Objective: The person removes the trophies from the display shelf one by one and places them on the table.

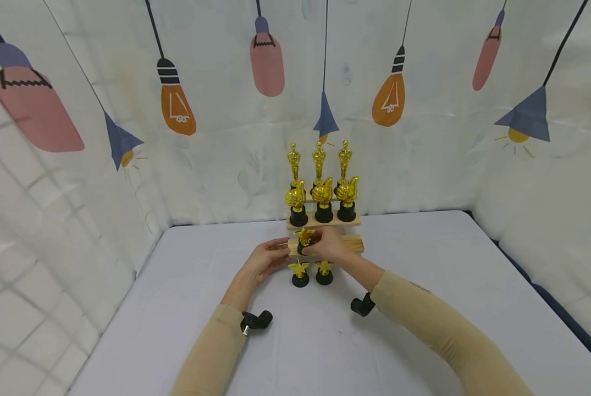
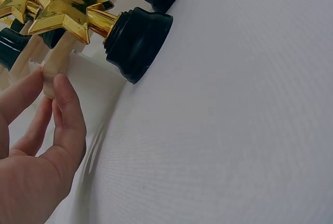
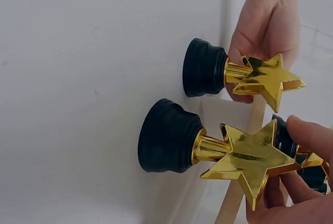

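Head view: left hand [image 1: 268,258] pinches one plank [image 1: 353,243] — right hand [image 1: 331,246], one star trophy [image 1: 304,236] (of three).

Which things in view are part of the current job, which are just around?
Likely in the job:
held star, in right hand
rack, left hand pinching its end
two stars in front
thumb trophies and figure trophies, on rack

Just around:
wrist cameras
printed backdrop
table

Black-based gold star trophy [image 1: 304,236] | upright | at pale wooden step's [image 1: 353,243] left end
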Demonstrator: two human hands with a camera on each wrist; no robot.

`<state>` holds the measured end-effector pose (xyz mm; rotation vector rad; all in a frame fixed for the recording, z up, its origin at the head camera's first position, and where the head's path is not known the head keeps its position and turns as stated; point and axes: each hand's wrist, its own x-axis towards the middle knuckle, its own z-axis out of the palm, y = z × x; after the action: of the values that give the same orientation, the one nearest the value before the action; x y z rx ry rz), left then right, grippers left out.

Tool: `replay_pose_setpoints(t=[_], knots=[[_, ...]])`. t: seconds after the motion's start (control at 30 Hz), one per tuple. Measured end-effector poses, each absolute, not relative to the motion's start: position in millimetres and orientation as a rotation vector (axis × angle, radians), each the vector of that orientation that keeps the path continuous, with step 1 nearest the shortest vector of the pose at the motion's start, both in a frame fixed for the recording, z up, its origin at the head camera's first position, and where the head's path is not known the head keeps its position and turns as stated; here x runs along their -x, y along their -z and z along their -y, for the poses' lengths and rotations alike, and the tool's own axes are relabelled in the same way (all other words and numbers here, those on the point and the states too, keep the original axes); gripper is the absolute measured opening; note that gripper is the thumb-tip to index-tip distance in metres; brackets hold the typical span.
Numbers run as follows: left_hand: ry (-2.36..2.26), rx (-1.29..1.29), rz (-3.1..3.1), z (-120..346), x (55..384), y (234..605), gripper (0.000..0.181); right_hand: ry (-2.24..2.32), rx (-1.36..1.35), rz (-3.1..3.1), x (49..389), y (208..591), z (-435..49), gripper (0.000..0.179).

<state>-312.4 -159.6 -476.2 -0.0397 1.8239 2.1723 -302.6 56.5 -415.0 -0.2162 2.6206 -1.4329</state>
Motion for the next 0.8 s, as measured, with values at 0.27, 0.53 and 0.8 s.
replay_pose_setpoints(t=[0.27,0.53,0.8], knots=[[-2.171,0.043,-1.824,159,311,475,0.05,1.489,0.205,-2.584,303,414,-65,0.041],[-2.177,0.054,-1.827,159,312,477,0.05,1.472,0.193,-2.572,298,410,-78,0.047],[-2.178,0.071,-1.836,158,313,477,0.05,1.478,0.185,-2.621,295,408,-91,0.052]])
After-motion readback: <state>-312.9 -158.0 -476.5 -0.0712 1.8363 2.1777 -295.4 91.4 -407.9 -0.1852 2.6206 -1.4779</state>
